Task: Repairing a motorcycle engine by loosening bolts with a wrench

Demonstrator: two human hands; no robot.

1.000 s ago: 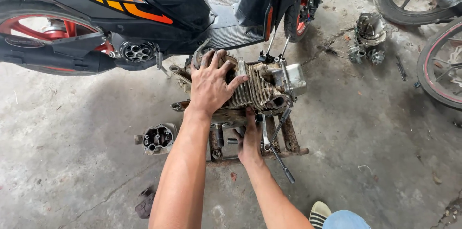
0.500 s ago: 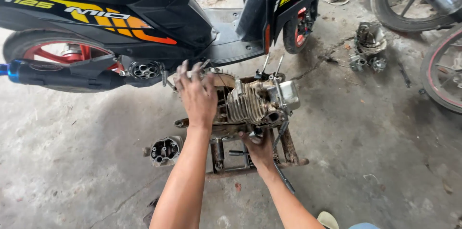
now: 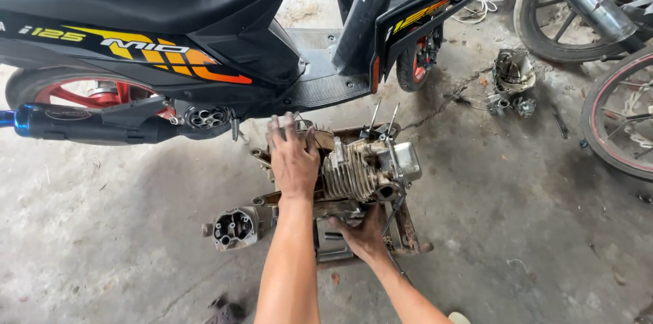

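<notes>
Gripping the finned engine (image 3: 354, 174) from above, left hand (image 3: 294, 160) fingers spread, right hand (image 3: 364, 234) clasping its underside, black scooter (image 3: 170, 31) behind

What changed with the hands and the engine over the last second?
The left hand slid from the finned cylinder onto the crankcase end of the engine, which looks slightly turned on its rusty stand. The right hand kept its place beneath the engine. The cylinder head on the floor and the scooter did not move.
</notes>
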